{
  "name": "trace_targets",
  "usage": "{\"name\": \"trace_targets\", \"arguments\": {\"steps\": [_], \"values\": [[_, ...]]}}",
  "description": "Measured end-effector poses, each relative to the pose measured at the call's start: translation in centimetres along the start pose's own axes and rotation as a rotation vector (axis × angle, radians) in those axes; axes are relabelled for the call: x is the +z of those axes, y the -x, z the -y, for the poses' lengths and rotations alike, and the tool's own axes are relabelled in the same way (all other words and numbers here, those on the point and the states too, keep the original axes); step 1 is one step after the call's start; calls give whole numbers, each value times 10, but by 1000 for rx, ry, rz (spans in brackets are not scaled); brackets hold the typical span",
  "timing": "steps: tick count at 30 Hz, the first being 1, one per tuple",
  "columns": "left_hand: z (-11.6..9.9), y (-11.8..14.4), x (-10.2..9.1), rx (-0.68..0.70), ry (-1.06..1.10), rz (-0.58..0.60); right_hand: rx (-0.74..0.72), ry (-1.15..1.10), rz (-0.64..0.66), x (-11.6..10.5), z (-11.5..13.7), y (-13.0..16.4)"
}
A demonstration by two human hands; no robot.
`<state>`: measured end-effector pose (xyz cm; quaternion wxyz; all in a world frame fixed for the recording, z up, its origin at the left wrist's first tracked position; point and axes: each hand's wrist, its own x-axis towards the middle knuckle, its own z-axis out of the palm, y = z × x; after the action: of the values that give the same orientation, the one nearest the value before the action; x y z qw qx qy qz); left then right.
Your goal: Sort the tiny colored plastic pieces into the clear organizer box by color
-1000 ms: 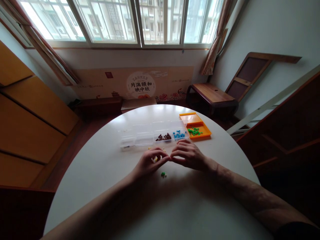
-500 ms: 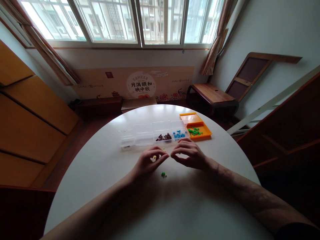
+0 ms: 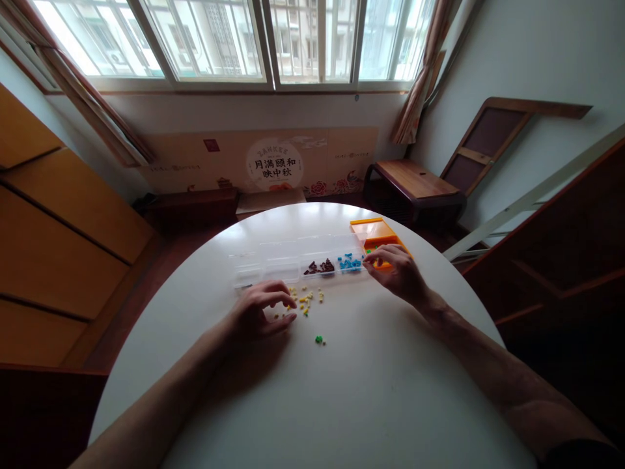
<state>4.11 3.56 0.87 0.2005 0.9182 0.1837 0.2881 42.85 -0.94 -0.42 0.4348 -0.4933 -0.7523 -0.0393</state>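
Note:
My left hand (image 3: 263, 309) rests low over the white table, its thumb and fingers curved and apart with nothing between them. Beside its fingertips lie several small yellow and cream toy bricks (image 3: 304, 300). My right hand (image 3: 398, 270) is over the front of the orange tray (image 3: 374, 230), covering part of the green pieces in it. Its fingertips meet near the right end of the clear compartment box (image 3: 282, 273); anything pinched there is too small to make out. Blue bricks (image 3: 350, 263) and dark brown bricks (image 3: 319, 267) fill two compartments. Nearer me lies a little green cluster (image 3: 319, 339) with a tiny tan piece.
The round white table (image 3: 342, 404) carries everything. Beyond its far edge stand a wooden stool (image 3: 415, 179) and a printed cardboard panel (image 3: 219, 156) under the window. Orange-brown cabinets (image 3: 63, 215) are at the left.
My hands have parted from a fingertip-to-fingertip position. The right one moved right and away to the orange tray; the left moved left and opened, uncovering the yellow bricks.

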Motion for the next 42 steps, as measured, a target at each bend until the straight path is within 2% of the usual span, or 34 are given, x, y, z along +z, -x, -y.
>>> {"name": "trace_targets", "arguments": {"steps": [4, 8, 14, 22, 25, 28, 31, 35, 38, 42], "values": [[4, 3, -4, 11, -11, 80, 123, 115, 8, 0, -25, 2], [0, 2, 0, 20, -52, 71, 197, 166, 2, 3, -37, 6], [-11, -2, 10, 55, -96, 60, 233, 168, 5, 4, -34, 7], [-4, 0, 16, 33, -119, 94, 207, 144, -24, 9, -24, 7], [-5, -1, 20, 32, -150, 88, 166, 122, -38, 10, -15, 6], [-10, -4, 24, 20, -113, 34, 85, 69, -37, 10, 1, 3], [-17, -7, 27, -63, 49, -41, -37, -9, -2, 12, 23, 2], [-31, -14, 36, -246, 262, -139, -204, -121, 62, 18, 46, 2], [-38, -20, 45, -337, 415, -137, -299, -181, 106, 21, 55, 3], [-43, -26, 56, -365, 533, -106, -370, -222, 147, 23, 58, 5]]}}
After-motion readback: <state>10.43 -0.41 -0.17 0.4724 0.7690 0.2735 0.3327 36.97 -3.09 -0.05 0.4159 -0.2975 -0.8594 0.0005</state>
